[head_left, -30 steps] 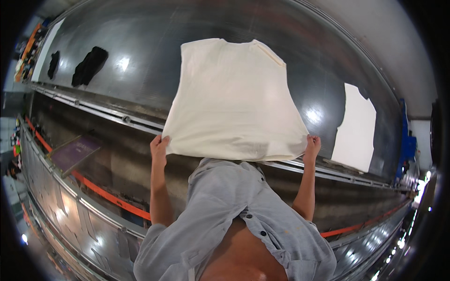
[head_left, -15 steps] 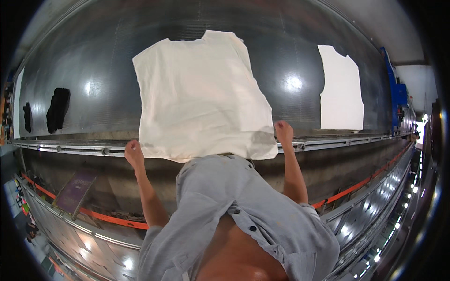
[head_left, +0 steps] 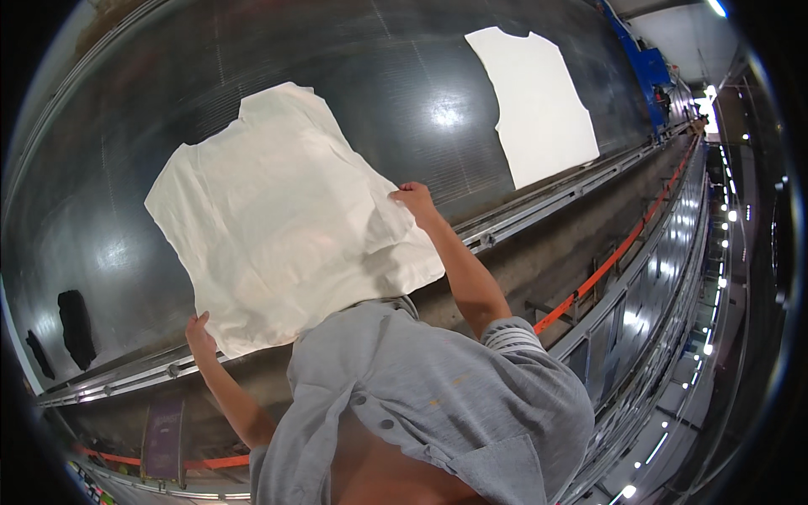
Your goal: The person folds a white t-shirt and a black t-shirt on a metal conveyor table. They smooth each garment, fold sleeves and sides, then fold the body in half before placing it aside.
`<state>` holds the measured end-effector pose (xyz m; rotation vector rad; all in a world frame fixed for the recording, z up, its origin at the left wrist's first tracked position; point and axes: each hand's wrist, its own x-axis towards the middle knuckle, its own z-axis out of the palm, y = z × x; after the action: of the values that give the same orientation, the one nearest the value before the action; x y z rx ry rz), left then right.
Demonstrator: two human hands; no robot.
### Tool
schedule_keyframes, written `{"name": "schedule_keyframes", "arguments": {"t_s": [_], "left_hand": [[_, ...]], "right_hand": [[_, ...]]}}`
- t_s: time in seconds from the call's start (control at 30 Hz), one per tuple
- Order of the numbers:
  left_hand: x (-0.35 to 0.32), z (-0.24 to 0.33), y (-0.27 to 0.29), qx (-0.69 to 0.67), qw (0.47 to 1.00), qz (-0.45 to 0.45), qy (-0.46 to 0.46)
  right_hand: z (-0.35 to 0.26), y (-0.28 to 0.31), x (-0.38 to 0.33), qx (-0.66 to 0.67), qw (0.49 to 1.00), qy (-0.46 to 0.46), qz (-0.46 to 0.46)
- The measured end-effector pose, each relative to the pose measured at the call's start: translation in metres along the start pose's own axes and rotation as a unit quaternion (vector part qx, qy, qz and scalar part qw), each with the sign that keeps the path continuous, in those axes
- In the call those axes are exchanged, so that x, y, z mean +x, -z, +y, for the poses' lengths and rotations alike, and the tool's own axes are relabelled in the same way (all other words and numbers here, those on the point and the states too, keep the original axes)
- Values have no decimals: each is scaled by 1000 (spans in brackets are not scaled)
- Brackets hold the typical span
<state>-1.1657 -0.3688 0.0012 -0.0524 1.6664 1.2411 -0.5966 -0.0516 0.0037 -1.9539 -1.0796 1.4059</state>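
Note:
A white shirt panel, with a neckline and shoulders cut at its far end, lies on the dark tabletop in front of me. Its near edge hangs over the metal rail and reaches my body. At the near left corner my left hand is closed on the cloth's edge. My right hand pinches the right side edge, higher up than the left hand. Below that pinch the cloth is wrinkled and partly raised. A second white shirt panel lies flat farther right, apart from my hands.
A dark shiny tabletop stretches to both sides, edged by a metal rail. Two black cloth pieces, the larger one nearer me, lie at the left. A blue machine frame stands at the far right; an orange bar runs behind me.
The whole view has tilted, so the table now slants up to the right. My right hand has moved up the panel's right edge. Wrinkles have formed near it.

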Motion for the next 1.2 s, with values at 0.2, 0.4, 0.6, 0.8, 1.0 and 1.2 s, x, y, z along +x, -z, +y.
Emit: {"name": "schedule_keyframes", "arguments": {"t_s": [0.2, 0.4, 0.6, 0.8, 1.0, 1.2], "left_hand": [[-2, -8, 6, 171, 982, 40, -76], [-89, 30, -181, -27, 995, -17, -93], [-124, 13, -310, 10, 972, -180, -151], [-116, -1, -306, -35, 982, -165, -79], [-120, 4, -315, -9, 985, -126, -120], [-123, 10, -319, 63, 977, -108, -170]], "right_hand": [[-32, -6, -17, 50, 999, 0, -16], [-55, -70, -86, 10, 984, 177, -12], [-86, -128, -171, -54, 946, 306, -90], [-78, -131, -167, -6, 966, 256, -42], [-74, -138, -167, -42, 926, 376, -11], [-76, -138, -172, -54, 903, 427, 9]]}}
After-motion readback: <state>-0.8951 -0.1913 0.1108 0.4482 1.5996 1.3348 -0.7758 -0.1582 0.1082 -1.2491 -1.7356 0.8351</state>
